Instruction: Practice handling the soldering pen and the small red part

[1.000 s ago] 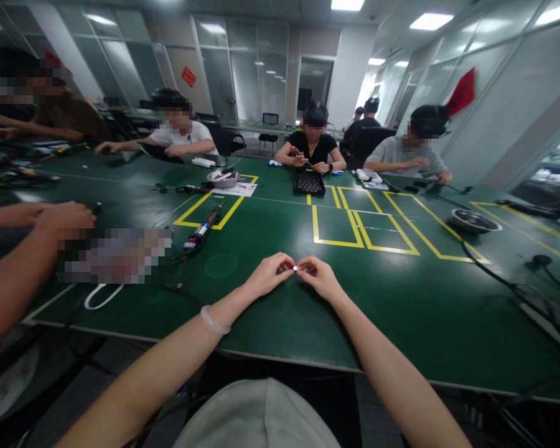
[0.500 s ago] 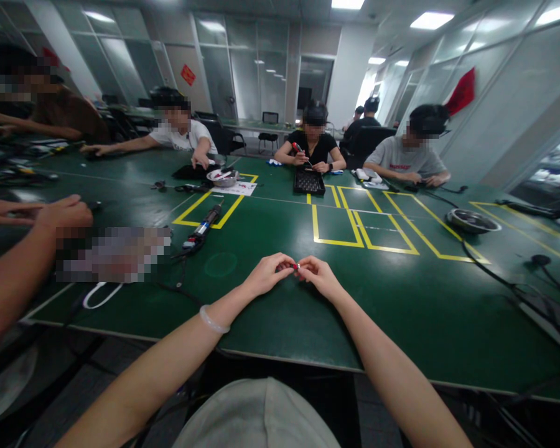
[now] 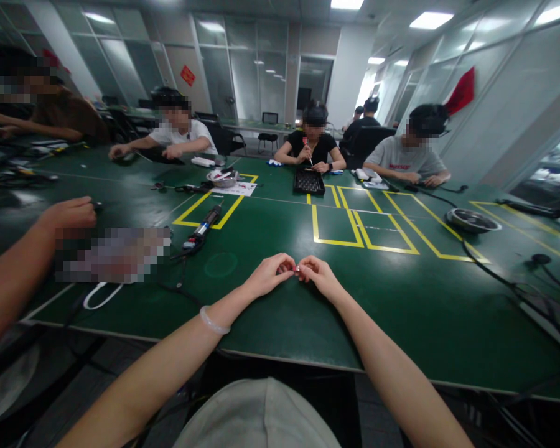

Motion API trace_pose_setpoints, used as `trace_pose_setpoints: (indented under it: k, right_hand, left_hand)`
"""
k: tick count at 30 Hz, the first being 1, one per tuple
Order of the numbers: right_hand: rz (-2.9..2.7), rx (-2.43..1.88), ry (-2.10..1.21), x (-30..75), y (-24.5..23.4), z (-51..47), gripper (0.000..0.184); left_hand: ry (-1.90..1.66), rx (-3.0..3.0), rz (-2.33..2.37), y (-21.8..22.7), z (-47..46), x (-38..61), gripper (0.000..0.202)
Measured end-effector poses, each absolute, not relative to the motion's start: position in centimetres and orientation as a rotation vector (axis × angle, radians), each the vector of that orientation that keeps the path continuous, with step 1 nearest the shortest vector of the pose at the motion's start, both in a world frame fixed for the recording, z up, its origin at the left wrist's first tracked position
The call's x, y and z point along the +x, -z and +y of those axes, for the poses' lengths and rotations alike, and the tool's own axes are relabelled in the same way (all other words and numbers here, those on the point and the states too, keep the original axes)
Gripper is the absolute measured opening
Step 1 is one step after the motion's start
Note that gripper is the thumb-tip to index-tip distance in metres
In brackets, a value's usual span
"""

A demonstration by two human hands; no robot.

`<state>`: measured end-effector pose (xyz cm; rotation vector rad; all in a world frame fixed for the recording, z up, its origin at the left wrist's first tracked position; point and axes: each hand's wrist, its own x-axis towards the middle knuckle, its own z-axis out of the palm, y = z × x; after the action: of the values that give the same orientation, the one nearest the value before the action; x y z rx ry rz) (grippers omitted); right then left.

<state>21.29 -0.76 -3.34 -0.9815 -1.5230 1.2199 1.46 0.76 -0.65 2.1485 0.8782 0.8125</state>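
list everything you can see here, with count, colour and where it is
table: 1, green with yellow taped boxes, fills the middle of the view
electric screwdriver: 1, black, lying on the yellow tape left of centre
metal bowl: 1, silver, far right on the table
small bowl: 1, silver, far side, left of centre
black tray: 1, black, in front of the person in black
cable loop: 1, white, near left table edge
people seated: several along the far and left sides
co-worker's arm: 1, left edge
bracelet: 1, pale, on own left wrist
small part: 1, silvery, pinched between both hands
left hand: fingers on the small part
right hand: fingers on the small part
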Motion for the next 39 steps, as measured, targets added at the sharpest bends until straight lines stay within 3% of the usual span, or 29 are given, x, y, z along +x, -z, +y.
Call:
trace_pose_setpoints:
  k: [19,30,39]
  right_hand:
    - [-1.739,-1.007,-0.95,21.2,3.5,-0.9,0.024]
    - [-1.716,-0.99,-1.038,21.2,4.1,-0.8,0.029]
    - [-1.692,-1.04,-1.056,21.6,4.5,-0.3,0.03]
  left_hand:
    - [-0.792,2.352,0.922,1.0,0.9,1.2,0.017]
    - [-0.694,2.55,1.006,0.1,-0.2,1.4,0.015]
    - [-0.763,2.44,0.991,0.0,0.3,1.2,0.025]
